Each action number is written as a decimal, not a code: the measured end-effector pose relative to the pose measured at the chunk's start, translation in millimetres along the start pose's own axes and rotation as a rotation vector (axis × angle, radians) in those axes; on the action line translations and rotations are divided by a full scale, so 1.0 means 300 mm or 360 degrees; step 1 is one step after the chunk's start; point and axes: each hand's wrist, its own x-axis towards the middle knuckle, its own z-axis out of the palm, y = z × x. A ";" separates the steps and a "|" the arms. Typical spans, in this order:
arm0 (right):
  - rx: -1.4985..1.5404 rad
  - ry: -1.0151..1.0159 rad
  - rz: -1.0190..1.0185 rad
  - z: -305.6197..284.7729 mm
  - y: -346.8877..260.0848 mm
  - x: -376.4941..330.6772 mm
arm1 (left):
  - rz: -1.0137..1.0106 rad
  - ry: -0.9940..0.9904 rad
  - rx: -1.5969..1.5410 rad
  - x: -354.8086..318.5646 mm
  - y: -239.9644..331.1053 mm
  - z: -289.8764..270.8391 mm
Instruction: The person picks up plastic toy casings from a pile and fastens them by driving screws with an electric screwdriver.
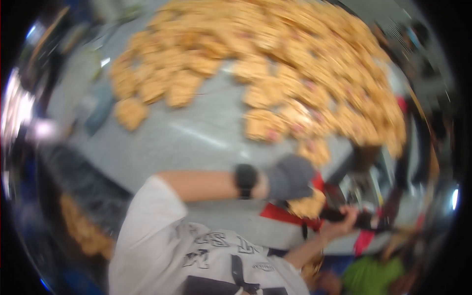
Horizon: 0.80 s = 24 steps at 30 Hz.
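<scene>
My left hand (290, 178) wears a grey glove, with a black watch (245, 181) on the wrist. Its fingers are closed at a tan, crumpled bundle (307, 204) and seem to grip it. Blur hides what the bundle is made of. My right hand (344, 221) is bare and lies further right, beside a dark machine part (366, 219). Its fingers look curled, but what they hold is too smeared to name. A red flat piece (282, 214) lies under the bundle, between my hands.
A big heap of similar tan bundles (295, 44), some with pinkish spots, covers the far side of the grey table (172, 137). More tan bundles (86, 228) sit low at the left, by a dark edge. A person in green (373, 275) is at the lower right.
</scene>
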 end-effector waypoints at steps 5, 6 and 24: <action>-0.0367 -0.0059 -0.0322 -0.044 -0.125 -0.084 | 0.0349 0.0058 0.0544 -0.077 0.102 -0.459; -0.0410 -0.0020 -0.0419 0.065 -0.178 -0.138 | 0.0256 0.0022 0.0701 -0.121 0.085 -0.593; -0.0282 0.0101 -0.0396 0.141 -0.205 -0.187 | -0.2699 0.0735 0.1528 -1.767 -0.613 -1.648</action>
